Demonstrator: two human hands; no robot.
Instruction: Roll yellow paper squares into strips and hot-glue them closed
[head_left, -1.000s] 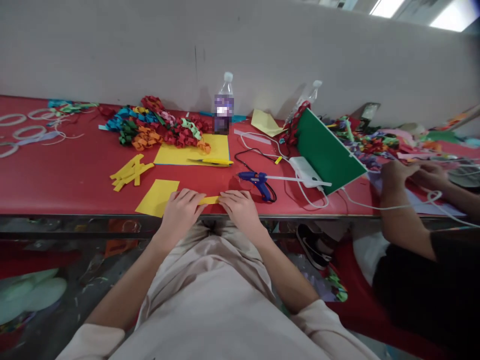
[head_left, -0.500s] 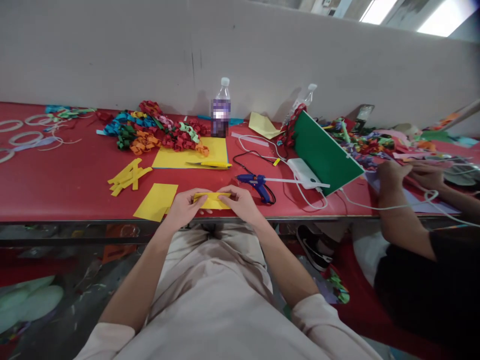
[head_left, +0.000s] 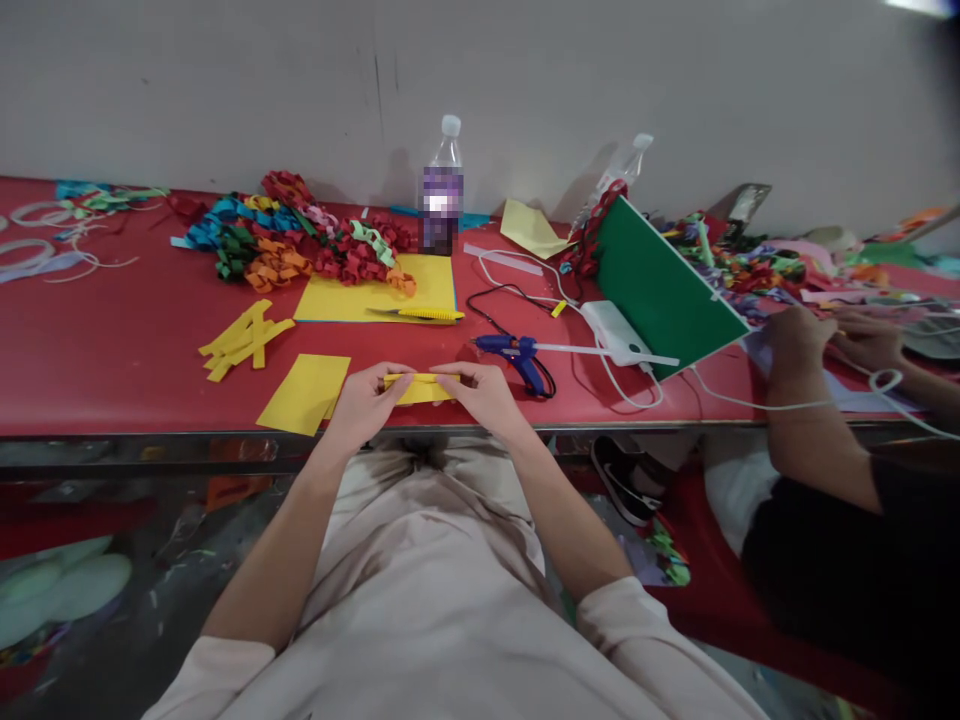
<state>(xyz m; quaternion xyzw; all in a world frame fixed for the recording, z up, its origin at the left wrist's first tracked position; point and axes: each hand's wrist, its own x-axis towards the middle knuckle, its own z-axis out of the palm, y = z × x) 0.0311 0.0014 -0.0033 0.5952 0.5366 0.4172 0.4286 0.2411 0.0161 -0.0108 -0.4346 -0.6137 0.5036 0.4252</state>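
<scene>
Between my two hands is a small piece of yellow paper (head_left: 424, 391), its upper edge folded over. My left hand (head_left: 369, 400) pinches its left end and my right hand (head_left: 478, 396) its right end, thumbs along the fold. The fingers behind the paper are mostly hidden. Just left of my left hand lies a flat yellow sheet (head_left: 304, 392), and beyond it a pile of folded yellow strips (head_left: 244, 341). A blue glue gun (head_left: 519, 358) with a long white glue stick lies on the table beyond my right hand.
A yellow utility knife (head_left: 427, 314) rests on a larger yellow sheet (head_left: 337, 300). Behind are curled paper chains (head_left: 277, 262) and a bottle (head_left: 442, 205). A green board (head_left: 660, 290) leans by a white power strip (head_left: 611, 333) with loose cables. A co-worker's hands (head_left: 802, 335) are at the right.
The folded upper edge of the yellow paper now looks narrower and flatter under my thumbs. The whole view has tilted down slightly; both hands keep their hold.
</scene>
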